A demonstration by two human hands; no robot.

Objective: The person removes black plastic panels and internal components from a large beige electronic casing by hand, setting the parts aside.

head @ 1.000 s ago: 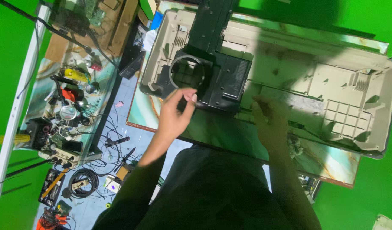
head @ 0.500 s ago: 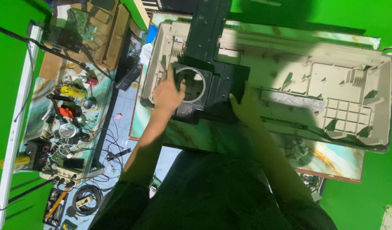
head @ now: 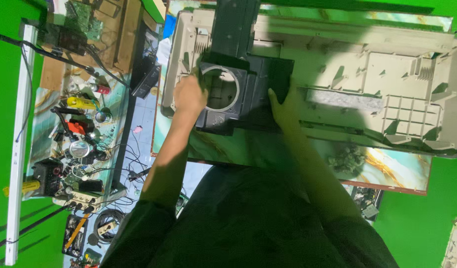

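while both hands [head: 189, 97] [head: 284, 106] clasp the black housing [head: 248, 94], a cluttered workbench [head: 77, 124] flanks it.

Single view only, head-mounted, no second view to share ground with. Looks steeply down from above the wearer's own torso, dark clothing filling the frame from 5 to 7 o'clock. Faces forward over a marbled tabletop [head: 248, 149] at arm's reach. Near enough that both forearms run up from the bottom edge, left hand [head: 189, 97] just left of centre, right hand [head: 284, 106] just right of centre, both on a black housing [head: 253, 84] towards 12 o'clock. Beige plastic casing [head: 387, 84] spans 12 to 3 o'clock. Cluttered side bench [head: 74, 129] at 9 o'clock, farther off. Green backdrop at the left, right and top borders.
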